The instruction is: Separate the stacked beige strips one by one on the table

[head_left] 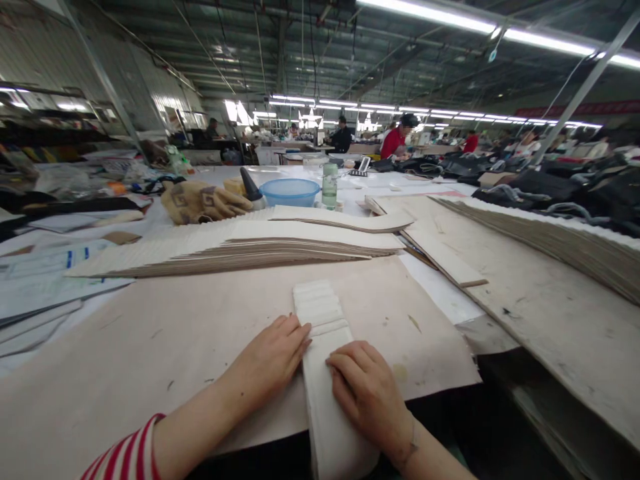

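Note:
In front of me a stack of long white strips (325, 373) lies fanned at its far end, its near end hanging over the table's front edge. They look like fabric or padding; I cannot tell which. My left hand (283, 350) holds the stack's left edge, fingers pressed together. On the right side, my right hand (363, 383) has its curled fingers on the top strip, the thumb hidden. Beyond both hands is a larger layered pile of white strips with brown undersides (280, 248).
A pale sheet (190, 333) covers the table. Behind the pile are a brown patterned cloth (205, 202), a blue basin (290, 192) and a green bottle (329, 187). A board (525, 300) with another strip pile (560, 243) stands right. Co-workers sit farther back.

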`<move>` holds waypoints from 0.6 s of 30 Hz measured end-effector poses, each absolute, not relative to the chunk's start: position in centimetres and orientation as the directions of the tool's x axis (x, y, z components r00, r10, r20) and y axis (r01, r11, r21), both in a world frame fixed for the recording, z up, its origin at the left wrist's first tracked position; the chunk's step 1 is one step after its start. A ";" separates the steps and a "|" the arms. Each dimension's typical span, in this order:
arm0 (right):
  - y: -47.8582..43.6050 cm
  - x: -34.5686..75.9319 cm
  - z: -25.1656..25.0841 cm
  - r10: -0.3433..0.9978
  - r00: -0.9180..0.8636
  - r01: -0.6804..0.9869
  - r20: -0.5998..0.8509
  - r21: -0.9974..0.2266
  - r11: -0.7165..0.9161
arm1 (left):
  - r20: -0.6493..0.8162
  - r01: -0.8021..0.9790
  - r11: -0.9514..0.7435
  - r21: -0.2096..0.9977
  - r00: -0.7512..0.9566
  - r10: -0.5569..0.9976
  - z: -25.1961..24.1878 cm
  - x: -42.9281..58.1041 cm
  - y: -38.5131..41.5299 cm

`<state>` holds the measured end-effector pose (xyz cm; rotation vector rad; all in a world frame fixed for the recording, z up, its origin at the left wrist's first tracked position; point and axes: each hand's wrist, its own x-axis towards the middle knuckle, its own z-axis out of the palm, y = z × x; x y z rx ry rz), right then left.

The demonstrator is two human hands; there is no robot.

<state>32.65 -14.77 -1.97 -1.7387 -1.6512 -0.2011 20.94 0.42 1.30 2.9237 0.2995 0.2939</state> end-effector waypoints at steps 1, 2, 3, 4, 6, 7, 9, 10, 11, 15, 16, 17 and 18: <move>-14.8 32.7 -1.9 0.807 0.168 0.918 0.566 -0.389 0.082 | 0.170 0.182 -0.955 0.233 0.960 0.224 1.5 20.6 0.7; -14.7 32.6 -1.9 0.808 0.166 0.916 0.566 -0.392 0.086 | 0.161 0.183 -0.948 0.260 0.960 0.229 1.7 20.5 1.0; -14.8 32.6 -1.9 0.808 0.164 0.915 0.567 -0.393 0.090 | 0.152 0.183 -0.941 0.284 0.961 0.233 2.0 20.5 1.2; -14.8 32.6 -1.9 0.808 0.163 0.914 0.566 -0.395 0.092 | 0.150 0.182 -0.936 0.302 0.960 0.235 2.3 20.7 1.3; -14.8 32.6 -1.9 0.811 0.165 0.914 0.561 -0.396 0.088 | 0.169 0.167 -0.931 0.323 0.958 0.231 2.8 21.5 1.4; -14.8 32.6 -1.9 0.813 0.166 0.914 0.558 -0.397 0.086 | 0.186 0.151 -0.933 0.326 0.958 0.220 3.0 22.1 1.3; -14.8 32.6 -1.9 0.812 0.168 0.915 0.558 -0.396 0.083 | 0.212 0.101 -0.945 0.312 0.962 0.173 3.1 23.6 0.8; -14.8 32.5 -2.0 0.811 0.168 0.916 0.561 -0.392 0.082 | 0.217 0.076 -0.953 0.295 0.965 0.144 3.0 24.4 0.4; -14.8 32.5 -2.0 0.809 0.168 0.918 0.564 -0.388 0.079 | 0.216 0.056 -0.961 0.270 0.969 0.118 2.8 25.1 0.1; -14.7 32.6 -2.1 0.812 0.176 0.926 0.556 -0.374 0.056 | 0.181 0.045 -0.985 0.164 0.981 0.075 2.0 26.8 -1.0; -14.7 32.6 -2.1 0.815 0.178 0.925 0.551 -0.376 0.052 | 0.178 0.054 -0.986 0.156 0.981 0.081 1.9 27.0 -1.0; -14.7 32.6 -2.1 0.817 0.179 0.924 0.549 -0.379 0.053 | 0.174 0.058 -0.984 0.167 0.981 0.088 1.8 27.2 -0.9; -14.7 32.6 -2.1 0.817 0.177 0.922 0.548 -0.382 0.056 | 0.161 0.062 -0.977 0.206 0.982 0.096 1.9 27.3 -0.6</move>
